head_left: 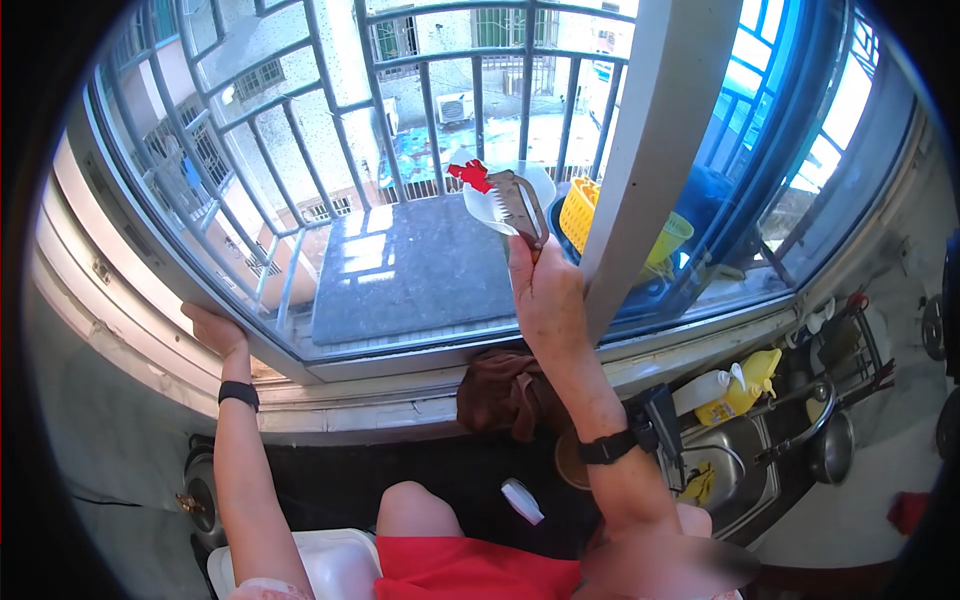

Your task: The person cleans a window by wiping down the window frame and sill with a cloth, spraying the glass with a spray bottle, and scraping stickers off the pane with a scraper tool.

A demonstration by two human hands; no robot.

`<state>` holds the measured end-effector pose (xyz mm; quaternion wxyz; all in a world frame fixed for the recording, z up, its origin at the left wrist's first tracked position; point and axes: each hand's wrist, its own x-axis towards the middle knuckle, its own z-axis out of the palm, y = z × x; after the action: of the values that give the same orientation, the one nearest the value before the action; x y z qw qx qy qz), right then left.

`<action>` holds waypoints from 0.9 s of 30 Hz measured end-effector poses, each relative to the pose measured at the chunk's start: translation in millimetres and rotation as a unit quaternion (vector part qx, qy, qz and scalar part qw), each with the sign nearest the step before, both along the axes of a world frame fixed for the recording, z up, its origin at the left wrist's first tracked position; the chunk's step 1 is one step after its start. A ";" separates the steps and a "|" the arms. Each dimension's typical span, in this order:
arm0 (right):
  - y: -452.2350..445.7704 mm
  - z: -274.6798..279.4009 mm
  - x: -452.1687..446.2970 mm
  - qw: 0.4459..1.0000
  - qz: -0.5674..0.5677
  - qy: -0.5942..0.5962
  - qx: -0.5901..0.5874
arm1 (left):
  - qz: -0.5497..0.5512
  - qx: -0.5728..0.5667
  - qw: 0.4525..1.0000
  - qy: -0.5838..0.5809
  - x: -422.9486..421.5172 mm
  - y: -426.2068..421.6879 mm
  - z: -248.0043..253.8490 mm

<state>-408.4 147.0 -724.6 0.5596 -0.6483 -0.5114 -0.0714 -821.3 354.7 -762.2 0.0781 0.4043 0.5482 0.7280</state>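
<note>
My right hand [548, 290] reaches up through the window opening, its fingers closed around the lower end of a toothed metal tool [519, 208]. The tool has a saw-like edge on the left and a narrow loop on the right. Against it is a white translucent bowl [484, 208] with a bright red piece [470, 176] at its rim; whether my hand also grips the bowl is hidden. My left hand [215, 328] lies on the window frame at the left, holding nothing, its fingers stretched out.
Metal bars [388, 130] enclose a ledge with a dark slab [400, 270]. Yellow basket [578, 215] stands behind the window post [650, 150]. Below are a brown cloth [495, 395], a white object [522, 502] on the dark counter, a sink [745, 465] and a yellow bottle [740, 395].
</note>
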 end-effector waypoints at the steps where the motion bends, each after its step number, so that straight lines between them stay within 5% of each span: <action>1: 0.1 -0.3 0.8 1.000 0.003 0.002 -0.007 | 0.002 0.003 1.000 0.011 -0.2 0.1 -0.7; 27: 12.6 -0.2 -3.9 0.996 0.066 0.041 0.032 | -0.018 0.020 1.000 0.012 0.0 -1.0 -0.6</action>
<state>-412.3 159.6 -724.9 0.6040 -0.5973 -0.5270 -0.0243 -821.3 353.7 -762.8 0.0760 0.4244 0.5273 0.7322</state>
